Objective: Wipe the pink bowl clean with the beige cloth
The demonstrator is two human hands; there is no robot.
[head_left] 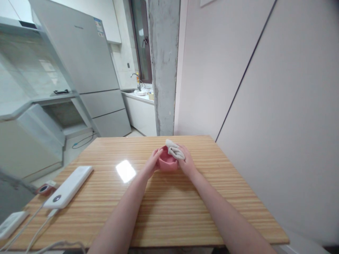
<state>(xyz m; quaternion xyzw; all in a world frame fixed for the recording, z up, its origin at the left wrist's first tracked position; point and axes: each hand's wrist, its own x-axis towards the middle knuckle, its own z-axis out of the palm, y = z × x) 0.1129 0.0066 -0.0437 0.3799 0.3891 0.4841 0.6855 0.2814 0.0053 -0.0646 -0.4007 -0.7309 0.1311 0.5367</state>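
Note:
A small pink bowl (168, 166) is held between my hands over the far middle part of the wooden table. My left hand (153, 161) grips the bowl's left side, thumb along the rim. At the right rim, my right hand (186, 160) is closed on a folded light-grey cloth (174, 150). The cloth lies over the bowl's right edge, partly above its opening. The fingers of my right hand are partly hidden behind the cloth and bowl.
On the table's (106, 218) left side lie a white power bank (70, 187) with cables, a white power strip (12, 224) and a small reddish device (45, 189). A bare pillar (165, 70) and white wall panels (238, 106) stand beyond. A fridge (87, 60) is at back left.

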